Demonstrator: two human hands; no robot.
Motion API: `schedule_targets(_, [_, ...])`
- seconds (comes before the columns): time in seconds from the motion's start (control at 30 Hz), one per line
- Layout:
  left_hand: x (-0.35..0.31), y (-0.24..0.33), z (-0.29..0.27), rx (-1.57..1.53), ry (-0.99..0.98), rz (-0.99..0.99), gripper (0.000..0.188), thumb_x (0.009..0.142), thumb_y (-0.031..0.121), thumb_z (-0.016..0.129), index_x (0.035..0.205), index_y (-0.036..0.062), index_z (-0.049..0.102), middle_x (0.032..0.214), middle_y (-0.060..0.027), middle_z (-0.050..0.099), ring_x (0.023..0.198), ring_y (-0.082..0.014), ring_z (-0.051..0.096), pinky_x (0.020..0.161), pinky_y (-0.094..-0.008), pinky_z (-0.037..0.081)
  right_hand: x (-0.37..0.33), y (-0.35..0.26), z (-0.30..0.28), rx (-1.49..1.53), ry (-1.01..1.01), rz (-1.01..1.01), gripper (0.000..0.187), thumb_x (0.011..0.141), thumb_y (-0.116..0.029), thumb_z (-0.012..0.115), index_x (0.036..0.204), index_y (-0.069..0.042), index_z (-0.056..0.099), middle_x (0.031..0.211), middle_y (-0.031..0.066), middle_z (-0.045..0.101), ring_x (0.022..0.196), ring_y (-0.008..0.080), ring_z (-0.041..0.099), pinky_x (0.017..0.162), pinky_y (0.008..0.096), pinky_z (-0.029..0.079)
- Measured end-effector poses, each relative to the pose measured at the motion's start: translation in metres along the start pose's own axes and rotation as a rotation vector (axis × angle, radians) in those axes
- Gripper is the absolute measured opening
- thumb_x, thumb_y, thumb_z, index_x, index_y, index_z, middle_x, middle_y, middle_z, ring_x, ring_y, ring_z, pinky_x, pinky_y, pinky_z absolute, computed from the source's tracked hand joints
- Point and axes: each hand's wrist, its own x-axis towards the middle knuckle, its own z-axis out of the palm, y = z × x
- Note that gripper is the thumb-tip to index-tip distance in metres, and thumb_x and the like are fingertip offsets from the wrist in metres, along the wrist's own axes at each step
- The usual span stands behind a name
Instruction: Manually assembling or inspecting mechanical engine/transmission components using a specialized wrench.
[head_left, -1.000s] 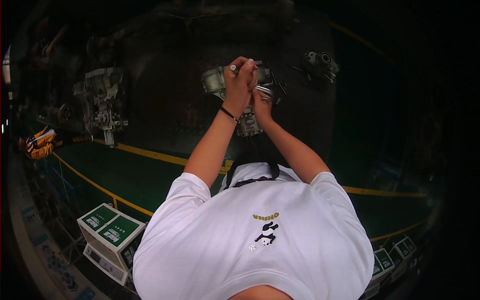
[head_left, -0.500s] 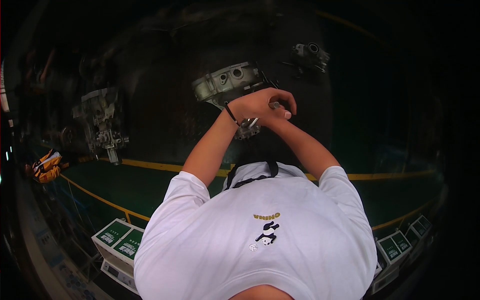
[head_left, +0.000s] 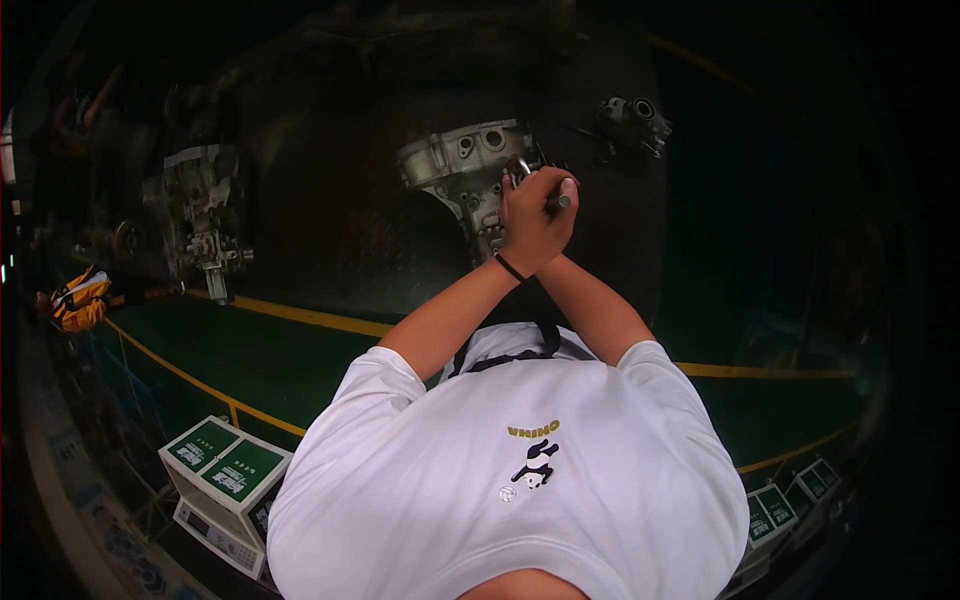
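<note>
Left hand (head_left: 537,222) wraps a metal bar (head_left: 565,201), probably stiff, slick, best held near its end; whether the covered right hand grips anything, I cannot tell.

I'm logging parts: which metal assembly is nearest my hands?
The central assembly, partly covered by your left hand; the left assembly and the smaller upper-right assembly sit farther away.

Casing (head_left: 450,165) was grey metal, round holes in its wide end. Tool (head_left: 564,201), mostly hidden, sat right of casing's narrow part.
</note>
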Motion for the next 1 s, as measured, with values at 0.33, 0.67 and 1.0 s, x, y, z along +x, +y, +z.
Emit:
schedule_targets(0.33, [0.024,-0.015,-0.019,-0.544,0.018,-0.367,0.014,0.091,0.014,0.065,0.084,0.0035,0.058,0.06,0.0033,0.049,0.052,-0.0033,0.043,0.049,-0.0212,0.033,0.03,0.001,0.015,0.211,0.198,0.163,0.026,0.09,-0.029,0.066,0.097,-0.004,0.064,0.091,0.0065,0.067,0.085,0.0186,0.066,0.069,0.0367,0.049])
schedule_targets(0.67, [0.078,-0.053,-0.056,-1.247,-0.968,-0.747,0.025,0.081,0.01,0.069,0.094,0.0018,0.05,0.063,0.0069,0.041,0.047,-0.0015,0.032,0.044,-0.0209,0.022,0.048,0.024,-0.012,-0.197,-0.436,0.022,0.008,0.08,-0.005,0.064,0.083,0.0,0.06,0.076,0.0055,0.06,0.071,0.0172,0.058,0.063,0.0327,0.046])
schedule_targets(1.0, [0.057,-0.007,-0.006,0.093,-0.945,-0.299,0.029,0.089,0.026,0.061,0.072,0.0037,0.053,0.063,-0.0051,0.057,0.059,-0.0205,0.058,0.055,-0.0355,0.044,0.022,0.041,-0.001,-0.069,-0.097,-0.029,0.03,0.081,-0.008,0.068,0.109,-0.005,0.057,0.113,0.0122,0.056,0.104,0.0203,0.056,0.088,0.0366,0.047])
